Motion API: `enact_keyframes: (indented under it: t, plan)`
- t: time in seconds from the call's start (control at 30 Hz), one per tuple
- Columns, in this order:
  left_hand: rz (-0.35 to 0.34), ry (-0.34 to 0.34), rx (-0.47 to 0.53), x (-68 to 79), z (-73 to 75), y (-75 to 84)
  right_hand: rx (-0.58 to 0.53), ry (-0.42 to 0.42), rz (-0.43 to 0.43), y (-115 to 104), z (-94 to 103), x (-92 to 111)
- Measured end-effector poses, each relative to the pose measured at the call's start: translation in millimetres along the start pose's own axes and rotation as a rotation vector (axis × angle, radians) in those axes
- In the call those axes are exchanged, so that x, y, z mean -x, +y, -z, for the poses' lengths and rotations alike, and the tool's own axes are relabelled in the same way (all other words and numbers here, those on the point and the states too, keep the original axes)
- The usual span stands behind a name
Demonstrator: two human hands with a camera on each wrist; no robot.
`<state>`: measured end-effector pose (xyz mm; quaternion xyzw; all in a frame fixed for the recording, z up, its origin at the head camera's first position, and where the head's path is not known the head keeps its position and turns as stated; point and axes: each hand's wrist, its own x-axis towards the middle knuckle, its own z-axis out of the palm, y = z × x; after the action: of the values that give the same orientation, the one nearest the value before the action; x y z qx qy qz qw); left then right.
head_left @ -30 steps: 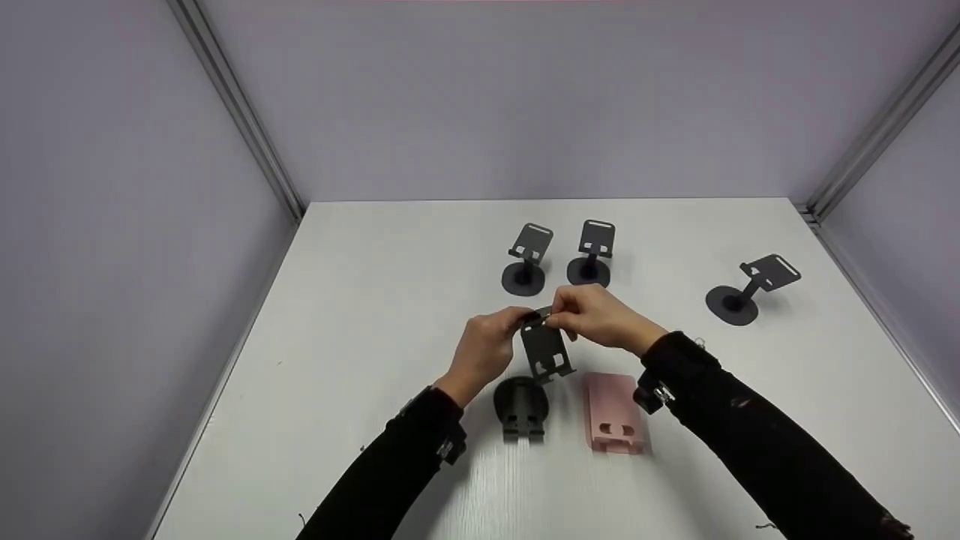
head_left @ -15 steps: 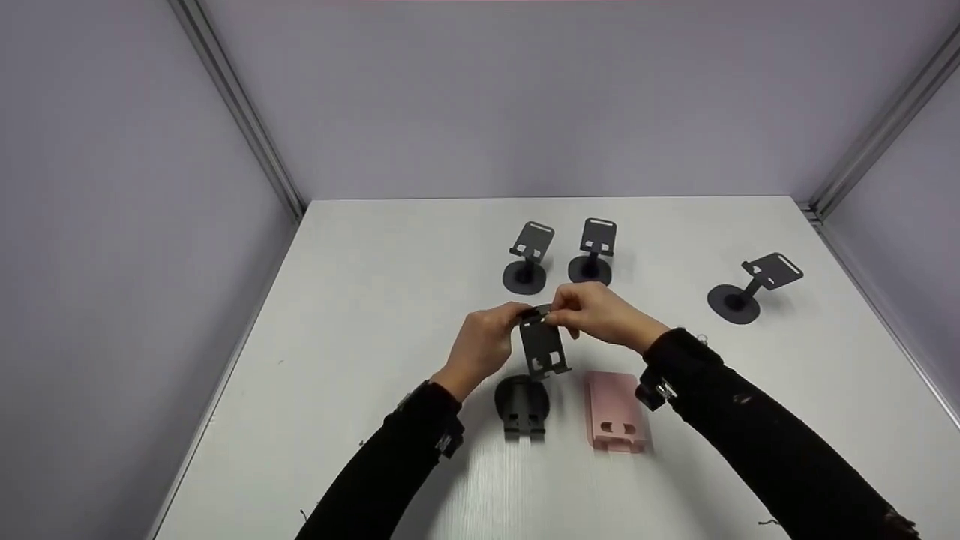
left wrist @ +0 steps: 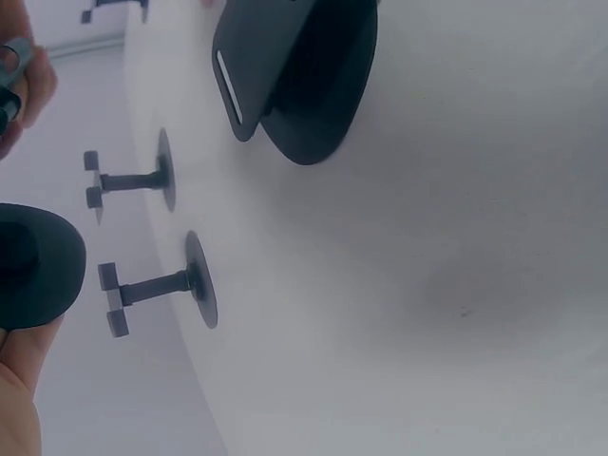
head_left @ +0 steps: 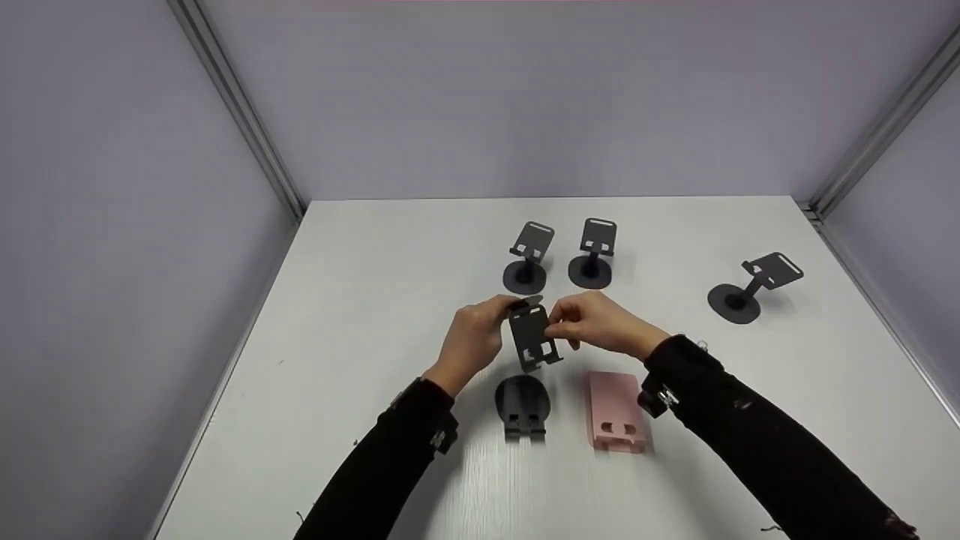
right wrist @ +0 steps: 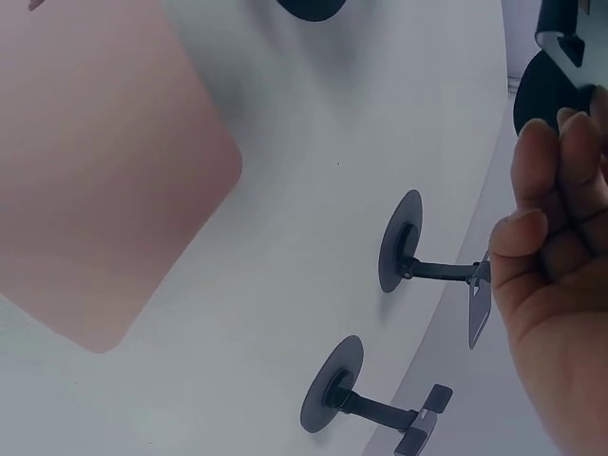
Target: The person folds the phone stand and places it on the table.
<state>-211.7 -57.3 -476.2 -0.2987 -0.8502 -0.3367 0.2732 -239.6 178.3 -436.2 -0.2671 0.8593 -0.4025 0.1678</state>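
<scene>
A black phone stand (head_left: 530, 330) is held up over the table between both hands. My left hand (head_left: 469, 337) grips it at its far end, and the left wrist view shows its round base (left wrist: 38, 275) against that hand. At the right edge of the slotted plate, my right hand (head_left: 596, 322) pinches with thumb and finger; its other fingers are curled in the right wrist view. Below the held stand, a folded black phone stand (head_left: 521, 409) lies on the table. Beside it on the right lies a folded pink phone stand (head_left: 616, 405).
Two unfolded black phone stands stand behind the hands, a left one (head_left: 534, 238) and a right one (head_left: 598, 234). Another unfolded black stand (head_left: 776, 270) is at the far right. The white table (head_left: 360, 300) is bounded by grey walls (head_left: 525, 105).
The held stand has shifted slightly left and away from me with my left hand. My right fingers have slipped from its top edge down to the plate's right side.
</scene>
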Motion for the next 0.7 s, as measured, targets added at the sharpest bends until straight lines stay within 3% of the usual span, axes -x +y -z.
enact_keyframes:
  t: [0.47,0.7]
  plan:
    - [0.027,0.033,0.001,-0.9,2.9,-1.2,-0.008,-0.077,-0.028,4,-8.0,5]
    - [0.054,0.043,0.006,-0.8,1.3,-0.9,0.000,-0.077,-0.004,5,-12.1,4]
